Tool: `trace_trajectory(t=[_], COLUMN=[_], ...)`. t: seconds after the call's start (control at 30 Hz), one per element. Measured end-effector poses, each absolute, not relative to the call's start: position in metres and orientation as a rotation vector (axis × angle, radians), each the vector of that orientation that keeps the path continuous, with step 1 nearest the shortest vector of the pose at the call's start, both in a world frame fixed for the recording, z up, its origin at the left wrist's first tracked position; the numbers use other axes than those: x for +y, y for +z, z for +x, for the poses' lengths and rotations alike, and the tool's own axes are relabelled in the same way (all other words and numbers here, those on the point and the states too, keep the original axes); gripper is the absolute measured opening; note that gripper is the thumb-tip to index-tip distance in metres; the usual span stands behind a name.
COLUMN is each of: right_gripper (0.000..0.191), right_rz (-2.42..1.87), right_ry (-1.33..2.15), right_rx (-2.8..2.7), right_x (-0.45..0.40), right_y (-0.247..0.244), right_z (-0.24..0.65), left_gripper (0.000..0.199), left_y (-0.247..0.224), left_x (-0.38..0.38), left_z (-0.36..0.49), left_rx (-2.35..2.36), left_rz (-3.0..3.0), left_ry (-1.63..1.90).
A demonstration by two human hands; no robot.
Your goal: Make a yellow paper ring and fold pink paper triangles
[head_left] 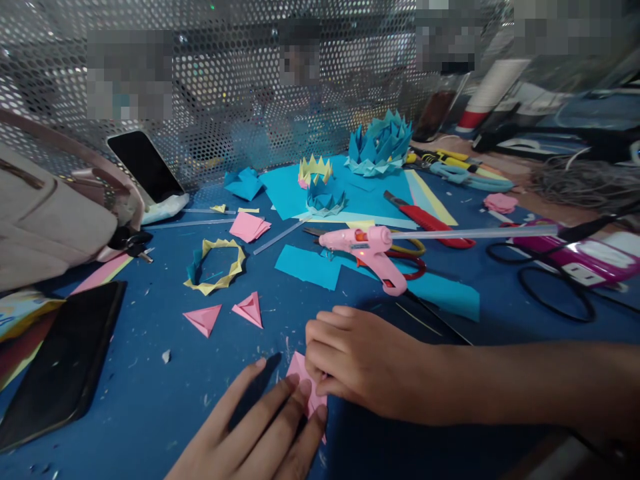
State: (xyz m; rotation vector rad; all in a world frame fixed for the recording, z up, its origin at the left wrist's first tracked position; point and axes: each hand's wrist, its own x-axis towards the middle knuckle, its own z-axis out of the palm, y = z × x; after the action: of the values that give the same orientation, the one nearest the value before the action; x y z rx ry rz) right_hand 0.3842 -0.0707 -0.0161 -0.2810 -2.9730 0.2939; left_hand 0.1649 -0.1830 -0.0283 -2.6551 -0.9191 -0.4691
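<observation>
A small pink folded paper [299, 363] lies on the blue tabletop between my hands. My left hand [260, 420] rests over its near left side, fingers stretched out with tips on the paper. My right hand [350, 360] is closed, its fingers curled against the paper's right edge; what its fingertips grip is partly hidden. Two folded pink triangles [204, 320] lie beyond my left hand, with a stack of pink paper squares [249, 227] farther back. Nearby is a ring of yellow and blue folded pieces [220, 267].
A pink glue gun [367, 247] lies past my right hand, over scissors [413, 263] and blue paper strips. Behind are a blue paper lotus [381, 147], a red cutter knife [433, 225] and pliers [465, 170]. Phones [65, 360] and a bag [50, 207] sit at left.
</observation>
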Motion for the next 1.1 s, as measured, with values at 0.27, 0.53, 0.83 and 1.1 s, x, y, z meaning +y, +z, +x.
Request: trace_trajectory(t=[0.27,0.53,0.83,1.1], right_gripper=[0.023,0.029,0.029,0.029], right_rz=[-0.268,-0.243,-0.255,-0.202], right_ry=[0.332,0.349,0.336,0.26], right_rx=[-2.963,-2.943,-2.933,-2.918], right_x=[-0.0698,-0.069,-0.0693,-0.0694], right_y=[-0.0148,-0.0161,-0.0177,-0.0174], right_z=[0.3846,0.3857,0.3855,0.3859], left_gripper=[0.033,0.03,0.031,0.032], left_y=[-0.0271,-0.0335,-0.0319,-0.0315], left_x=[-0.183,-0.1815,-0.1841,-0.1832], left_z=[0.1663,0.1663,0.1652,0.1634], left_rx=[-0.954,-0.967,-0.963,-0.938], left_rz=[-2.688,-2.655,-2.662,-2.668], left_ry=[-0.505,-0.538,-0.545,-0.525])
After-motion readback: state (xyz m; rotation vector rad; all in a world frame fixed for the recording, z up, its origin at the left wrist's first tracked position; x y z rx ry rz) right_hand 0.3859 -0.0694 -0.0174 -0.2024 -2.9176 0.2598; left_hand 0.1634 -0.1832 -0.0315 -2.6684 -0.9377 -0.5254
